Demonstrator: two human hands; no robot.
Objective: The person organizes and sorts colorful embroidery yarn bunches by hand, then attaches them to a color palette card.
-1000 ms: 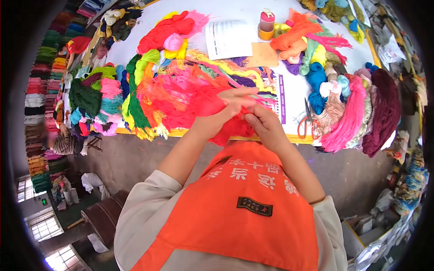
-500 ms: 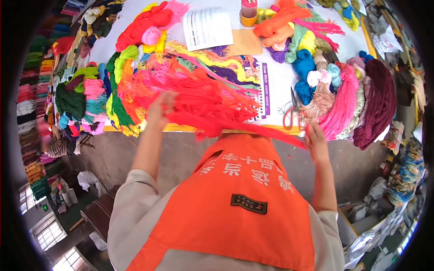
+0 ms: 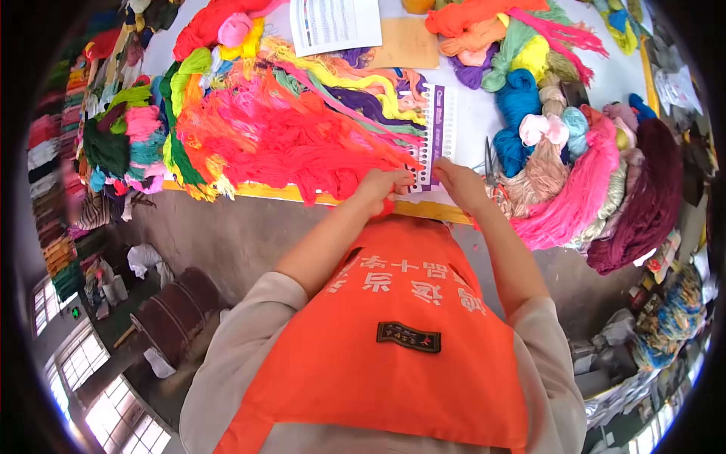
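Red thread [image 3: 325, 155] lies in a loose, spread heap at the table's front edge. At the right end of the heap, my left hand [image 3: 384, 188] has its fingers closed on red thread, and a red strand hangs below it. My right hand [image 3: 454, 181] is a short way to the right, over the lower end of the white card with a purple strip [image 3: 441, 129]. Its fingertips are pinched together; whatever they hold is too small to make out. Scissors [image 3: 490, 163] lie right of my right hand, partly hidden by yarn.
Multicoloured yarn [image 3: 144, 125] is piled at the left. Blue [image 3: 518, 102], pink [image 3: 578, 193] and maroon skeins [image 3: 646, 189] lie at the right. A printed sheet [image 3: 336, 26] overlaps brown card [image 3: 406, 44] at the back. The table's yellow edge [image 3: 435, 209] runs in front.
Both hands have come together near the centre front edge, the left moving right and the right moving left. The red thread stretched between them now lies mostly on the heap.
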